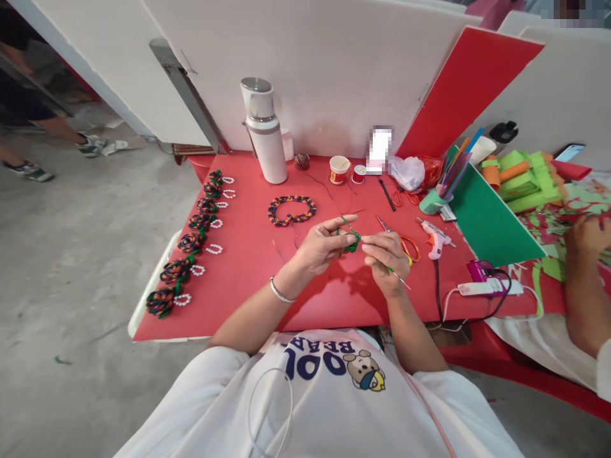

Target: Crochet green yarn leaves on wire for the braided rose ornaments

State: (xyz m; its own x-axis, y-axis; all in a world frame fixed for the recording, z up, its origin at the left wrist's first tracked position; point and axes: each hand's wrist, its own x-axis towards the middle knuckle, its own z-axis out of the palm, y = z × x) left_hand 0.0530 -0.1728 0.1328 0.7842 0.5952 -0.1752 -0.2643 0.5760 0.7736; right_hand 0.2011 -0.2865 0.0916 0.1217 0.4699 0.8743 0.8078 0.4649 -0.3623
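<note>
Over the red table, my left hand (327, 243) pinches a small piece of green crochet (352, 245), with green yarn looped up over its raised index finger. My right hand (387, 257) is closed around a crochet hook (397, 277); its thin metal end sticks out below the palm, and its fingertips meet the green piece. The hook's working tip is hidden at the stitches. Left of my hands lies a multicoloured crocheted ring (291, 210). Orange-handled scissors (410, 248) lie just behind my right hand.
Several multicoloured crocheted flowers (191, 241) with white bead loops (214, 249) line the left edge. Behind stand a white flask (267, 140), yarn ball (301, 160), paper cup (339, 170) and phone (380, 149). A pink glue gun (436, 238) and power strip (491, 287) lie right, near another person's arm (585, 286).
</note>
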